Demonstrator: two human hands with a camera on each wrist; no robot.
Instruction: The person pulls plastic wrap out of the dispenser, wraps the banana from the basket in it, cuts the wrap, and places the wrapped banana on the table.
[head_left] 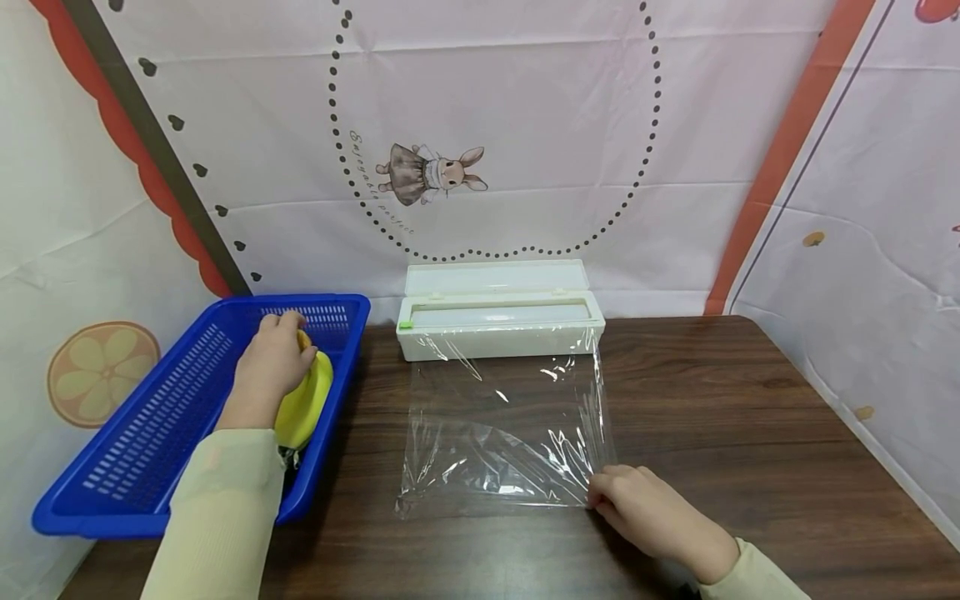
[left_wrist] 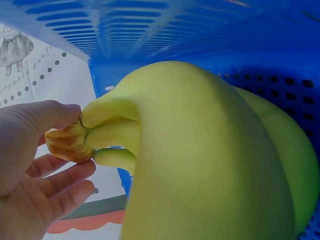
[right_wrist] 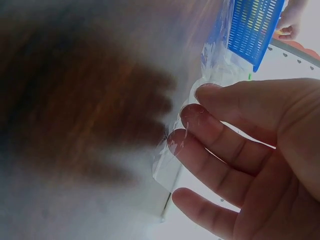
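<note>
Apparently, two things are being handled at once. The left hand (head_left: 273, 362) is pinching the brown stem (left_wrist: 70, 142) of the bananas (head_left: 306, 404), thumb on one side and fingertips on the other, with its lower fingers hanging partly bent. The bananas are lying just right of that hand and towards the body, inside the blue basket (head_left: 112, 525) that is surrounding it. Well apart to its right, the right hand (head_left: 656, 517) is pinching the near right corner of the clear film (head_left: 487, 467) between thumb and fingers, while the little finger is sticking out free. Ahead of this hand and to its left, the white box (head_left: 498, 342) is sitting with its lid (head_left: 498, 275) raised, and the film is stretching from it over the table (head_left: 720, 400).

For good handling, the left hand should be gripping the stem squarely and lifting clear of the basket's side; the right should be pulling only lightly, since creases are gathering at its fingertips.

Counting up, one basket, one box, one sheet of film and one bunch are showing. At least three bananas are joining at the stem; others may be hiding.
</note>
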